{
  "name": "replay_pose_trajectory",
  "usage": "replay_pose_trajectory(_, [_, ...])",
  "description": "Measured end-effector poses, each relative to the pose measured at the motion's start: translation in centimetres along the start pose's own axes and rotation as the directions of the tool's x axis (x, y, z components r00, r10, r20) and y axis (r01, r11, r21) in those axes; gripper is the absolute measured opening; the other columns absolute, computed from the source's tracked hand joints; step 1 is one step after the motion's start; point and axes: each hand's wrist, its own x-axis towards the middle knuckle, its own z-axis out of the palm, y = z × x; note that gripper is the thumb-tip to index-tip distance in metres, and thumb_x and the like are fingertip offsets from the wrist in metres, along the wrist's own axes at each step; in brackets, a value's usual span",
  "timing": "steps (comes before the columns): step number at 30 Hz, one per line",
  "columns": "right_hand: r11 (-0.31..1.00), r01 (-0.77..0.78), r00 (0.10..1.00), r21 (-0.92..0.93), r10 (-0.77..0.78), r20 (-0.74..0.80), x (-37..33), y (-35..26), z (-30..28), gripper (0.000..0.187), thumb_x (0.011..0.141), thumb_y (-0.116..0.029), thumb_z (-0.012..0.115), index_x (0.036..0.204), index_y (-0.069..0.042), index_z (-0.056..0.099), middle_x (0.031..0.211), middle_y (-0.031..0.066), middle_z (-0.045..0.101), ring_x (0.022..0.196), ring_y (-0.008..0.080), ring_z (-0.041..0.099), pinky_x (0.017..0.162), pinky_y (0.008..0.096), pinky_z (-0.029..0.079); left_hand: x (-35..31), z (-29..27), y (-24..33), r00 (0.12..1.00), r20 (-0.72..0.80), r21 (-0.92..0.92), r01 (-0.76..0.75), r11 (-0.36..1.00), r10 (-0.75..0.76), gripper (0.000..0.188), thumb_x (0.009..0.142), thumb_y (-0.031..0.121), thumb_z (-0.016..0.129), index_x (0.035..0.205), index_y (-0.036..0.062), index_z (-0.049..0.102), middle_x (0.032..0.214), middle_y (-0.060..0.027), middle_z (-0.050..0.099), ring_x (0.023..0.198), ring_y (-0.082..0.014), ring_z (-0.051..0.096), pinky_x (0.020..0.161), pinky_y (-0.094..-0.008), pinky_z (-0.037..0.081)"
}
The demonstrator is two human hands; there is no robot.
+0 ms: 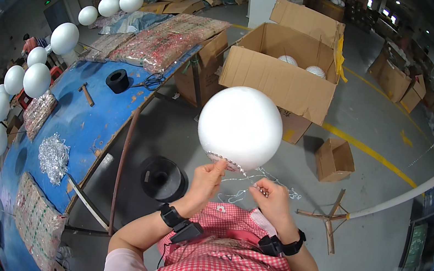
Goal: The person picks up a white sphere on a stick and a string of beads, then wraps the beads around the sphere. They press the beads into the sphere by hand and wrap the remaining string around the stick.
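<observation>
A large smooth white ball is in front of me, with rows of shiny trim wrapped round its lower end. My left hand is closed at the ball's underside, its thumb pressed against the trim. From there a silvery bead-like string hangs loose in loops over my lap and the floor. My right hand is pinched on this string, a little to the right of the ball and apart from it. What the left hand's curled fingers grip beneath the ball is hidden.
A blue table at left carries a hammer, black roll, scissors, silvery heap and wrapped packs. White balls line its far edge. An open carton stands ahead, a black spool below.
</observation>
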Motion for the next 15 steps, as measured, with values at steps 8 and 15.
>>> replay_pose_trajectory(8, [0.792, -0.258, 0.96, 0.553, 0.144, 0.242, -0.2, -0.2, -1.3, 0.017, 0.091, -0.015, 0.056, 0.088, 0.0, 0.062, 0.056, 0.0015, 0.057, 0.05, 0.007, 0.05, 0.046, 0.0245, 0.037, 0.4, -1.0, -0.3, 0.999, -0.02, 0.016, -0.043, 0.999, 0.043, 0.046, 0.092, 0.051, 0.048, 0.073, 0.0091, 0.048, 0.051, 0.008, 0.028, 0.039, -0.0035, 0.023, 0.037, -0.0209, 0.016])
replay_pose_trajectory(15, [0.829, -0.15, 0.988, 0.539, 0.111, 0.103, 0.2, 0.5, -0.6, 0.016, 0.088, -0.013, 0.063, 0.08, 0.001, 0.065, 0.055, -0.0068, 0.048, 0.05, 0.0004, 0.038, 0.045, 0.0187, 0.028, -0.2, -0.9, 0.0, 0.998, 0.037, -0.066, 0.049, 0.997, -0.046, 0.051, 0.09, 0.059, 0.042, 0.074, 0.0104, 0.046, 0.052, 0.0079, 0.026, 0.041, -0.0044, 0.02, 0.038, -0.0208, 0.015])
